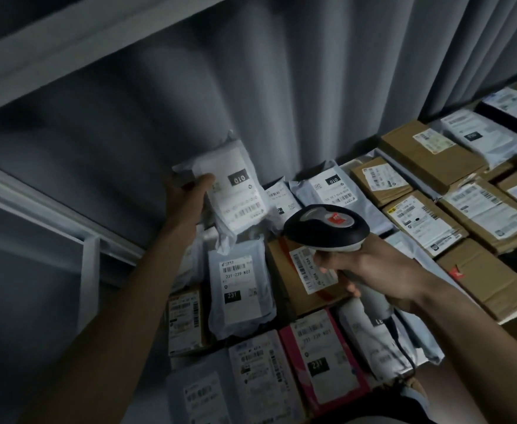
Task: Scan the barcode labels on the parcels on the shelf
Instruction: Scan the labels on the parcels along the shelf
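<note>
Parcel [236, 191], white mailer, tilted up off the shelf [37, 191], pinched in the left hand [187, 191]. Barcode label faces the scanner [327, 228], gripped in the right hand [370, 270] just right and below, nose aimed leftward.

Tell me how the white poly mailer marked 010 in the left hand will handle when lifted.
The white poly mailer probably flexes: its plastic edges crumple around the contents. It seems light, since the left hand props it up alone by one edge. The smooth film could be slippery, so it may slide while the right hand aims the scanner.
</note>
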